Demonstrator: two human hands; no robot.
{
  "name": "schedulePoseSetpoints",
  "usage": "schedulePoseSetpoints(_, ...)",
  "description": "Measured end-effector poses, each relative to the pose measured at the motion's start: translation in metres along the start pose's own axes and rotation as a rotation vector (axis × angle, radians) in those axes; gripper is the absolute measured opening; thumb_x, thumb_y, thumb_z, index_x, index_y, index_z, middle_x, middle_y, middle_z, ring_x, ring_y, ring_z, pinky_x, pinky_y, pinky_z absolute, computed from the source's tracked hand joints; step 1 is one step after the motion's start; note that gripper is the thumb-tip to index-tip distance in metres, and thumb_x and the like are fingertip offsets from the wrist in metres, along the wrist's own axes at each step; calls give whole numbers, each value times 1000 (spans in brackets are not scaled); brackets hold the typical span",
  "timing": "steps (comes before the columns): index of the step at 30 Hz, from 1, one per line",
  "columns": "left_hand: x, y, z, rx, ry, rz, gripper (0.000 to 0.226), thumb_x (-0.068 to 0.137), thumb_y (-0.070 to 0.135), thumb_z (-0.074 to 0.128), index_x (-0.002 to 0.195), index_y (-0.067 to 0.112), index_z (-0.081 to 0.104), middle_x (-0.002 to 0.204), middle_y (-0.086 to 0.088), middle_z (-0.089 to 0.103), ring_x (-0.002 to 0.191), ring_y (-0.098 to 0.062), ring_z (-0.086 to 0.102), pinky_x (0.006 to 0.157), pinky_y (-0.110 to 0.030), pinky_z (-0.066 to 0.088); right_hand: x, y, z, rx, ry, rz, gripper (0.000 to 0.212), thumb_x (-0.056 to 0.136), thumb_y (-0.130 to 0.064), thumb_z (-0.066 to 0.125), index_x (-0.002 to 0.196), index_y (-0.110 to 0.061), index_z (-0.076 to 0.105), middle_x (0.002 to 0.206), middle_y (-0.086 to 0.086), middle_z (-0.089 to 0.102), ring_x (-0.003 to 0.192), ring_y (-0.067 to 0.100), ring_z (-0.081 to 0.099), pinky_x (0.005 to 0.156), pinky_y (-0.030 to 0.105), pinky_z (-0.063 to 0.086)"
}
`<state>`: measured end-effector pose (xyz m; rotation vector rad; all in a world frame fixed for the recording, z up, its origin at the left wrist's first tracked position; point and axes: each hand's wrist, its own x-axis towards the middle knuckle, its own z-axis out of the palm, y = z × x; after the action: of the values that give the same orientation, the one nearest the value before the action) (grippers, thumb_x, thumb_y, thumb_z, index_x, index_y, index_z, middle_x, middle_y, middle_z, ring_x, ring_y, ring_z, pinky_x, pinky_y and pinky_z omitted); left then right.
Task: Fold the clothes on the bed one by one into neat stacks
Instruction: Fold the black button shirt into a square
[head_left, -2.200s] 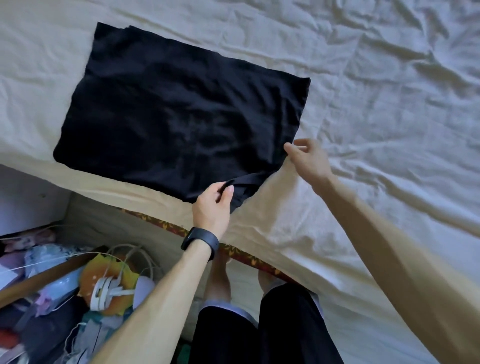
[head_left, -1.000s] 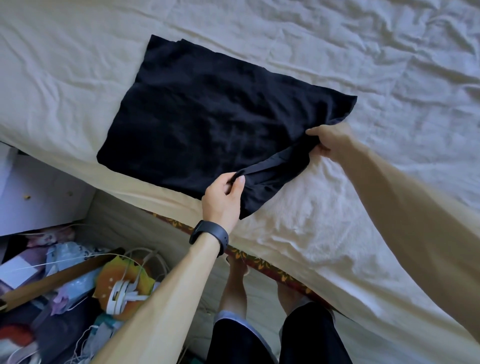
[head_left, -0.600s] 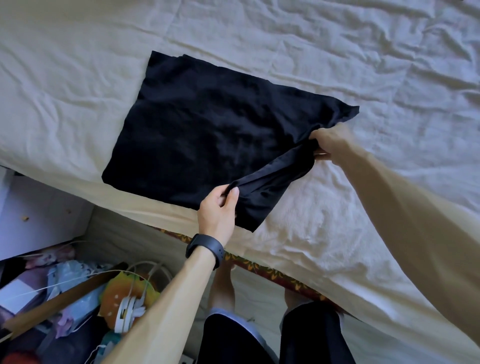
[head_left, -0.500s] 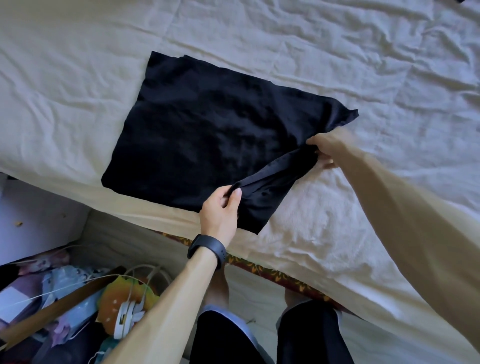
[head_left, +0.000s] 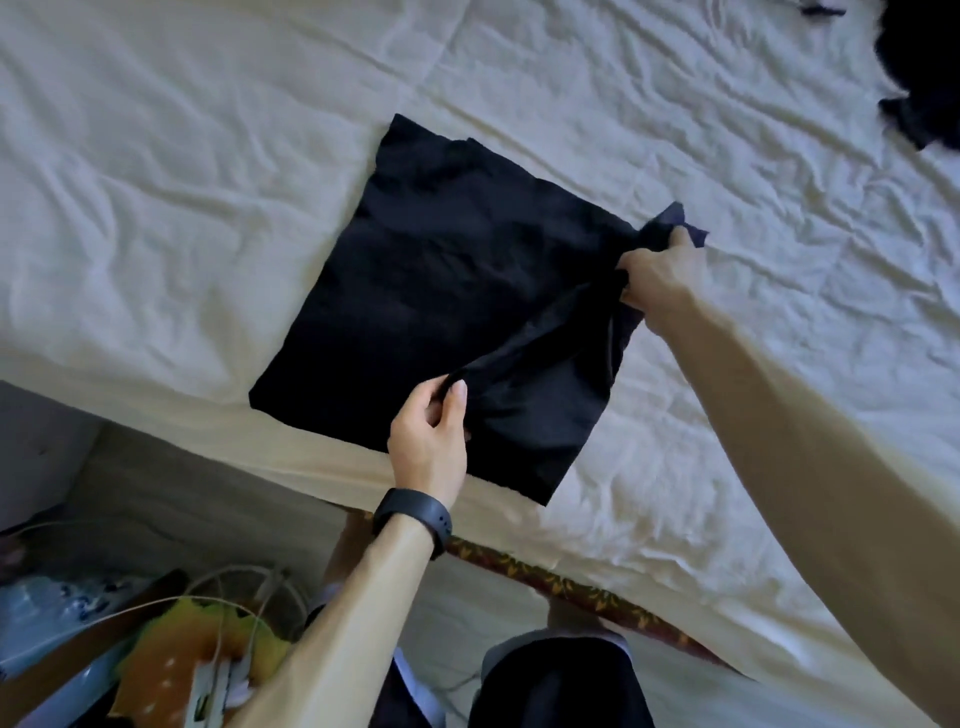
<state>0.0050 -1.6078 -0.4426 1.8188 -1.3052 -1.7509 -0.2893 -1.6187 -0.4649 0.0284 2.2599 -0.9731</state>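
A black garment (head_left: 441, 291) lies folded flat on the cream bed sheet (head_left: 182, 182), near the bed's front edge. My left hand (head_left: 428, 441), with a black band on the wrist, pinches the garment's near right edge and holds it lifted off the bed. My right hand (head_left: 660, 275) grips the far right corner, where the cloth bunches up. The lifted edge stretches taut between both hands. The rest of the garment stays flat.
More dark clothes (head_left: 919, 67) lie at the top right corner of the bed. Below the bed's patterned edge (head_left: 571, 587), the floor at lower left holds a clutter of cables, an orange-yellow item (head_left: 197, 654) and other items. My legs stand against the bed.
My right hand has taken hold of the garment's right corner and both hands have raised the right edge off the sheet. The view has shifted, bringing dark clothes in at top right.
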Motion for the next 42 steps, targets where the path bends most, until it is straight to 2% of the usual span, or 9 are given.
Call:
schedulePoseSetpoints(6, 57, -11, -95, -35, 73, -194, 20, 103, 31, 53, 117, 21, 63, 101, 3, 69, 88, -22, 70, 74, -32, 59, -48, -64, 149, -349, -60, -134, 76, 81, -6, 47, 153, -28, 33, 86, -2, 53, 97, 35, 67, 87, 48, 59)
schedulePoseSetpoints(12, 85, -31, -160, 84, 7, -296, 27, 102, 32, 53, 125, 22, 63, 109, 0, 69, 101, -28, 69, 92, -51, 56, -76, -94, 229, -469, -48, -116, 76, 85, -13, 49, 157, -23, 26, 110, 7, 60, 104, 32, 65, 94, 43, 56)
schedulePoseSetpoints(15, 99, -56, -179, 116, -37, -343, 17, 90, 45, 53, 105, 48, 60, 112, 1, 71, 100, -27, 71, 92, -53, 55, -79, -103, 249, -416, -70, -126, 70, 85, -19, 51, 152, -25, 32, 103, 3, 63, 99, 32, 67, 87, 47, 60)
schedulePoseSetpoints(19, 107, -31, -193, 173, -107, -356, 14, 98, 27, 55, 105, 39, 56, 102, 5, 70, 82, -17, 74, 84, -42, 57, -89, -112, 264, -340, -192, -194, 61, 92, -25, 63, 149, -28, 42, 97, -7, 65, 93, 15, 65, 88, 32, 56)
schedulePoseSetpoints(24, 118, -7, -194, 334, -157, -347, 13, 102, 28, 55, 114, 25, 52, 92, 13, 59, 80, -11, 60, 62, -25, 40, -120, -90, 240, -205, -75, -282, 46, 95, -25, 64, 139, -26, 52, 117, -5, 62, 95, 3, 62, 77, 13, 46)
schedulePoseSetpoints(27, 118, 11, -188, 381, -164, -287, 26, 97, 41, 61, 110, 22, 50, 94, 14, 58, 81, -4, 57, 59, -16, 40, -148, -49, 204, -131, 37, -275, 38, 95, -24, 65, 132, -27, 54, 119, -8, 60, 101, 4, 62, 86, 19, 50)
schedulePoseSetpoints(33, 112, 23, -170, 812, -154, -108, 51, 84, 58, 68, 111, 28, 39, 104, 8, 53, 91, -22, 59, 76, -38, 54, -186, 45, 128, -207, 217, 109, 56, 94, -32, 68, 142, -14, 45, 141, 5, 46, 131, 21, 46, 109, 40, 42)
schedulePoseSetpoints(37, 119, 23, -155, 949, -114, -153, 49, 87, 47, 70, 115, 24, 37, 110, -4, 66, 93, -32, 67, 76, -45, 57, -193, 83, 99, -123, -37, 343, 39, 91, -42, 73, 120, -20, 56, 114, -4, 64, 104, 17, 64, 91, 38, 53)
schedulePoseSetpoints(42, 122, 26, -148, 1127, -95, -199, 55, 88, 38, 71, 126, 16, 38, 122, -11, 62, 106, -36, 63, 86, -48, 54, -184, 101, 85, -286, -337, 263, 20, 96, -28, 68, 112, -27, 57, 99, -12, 64, 87, 6, 62, 67, 15, 46)
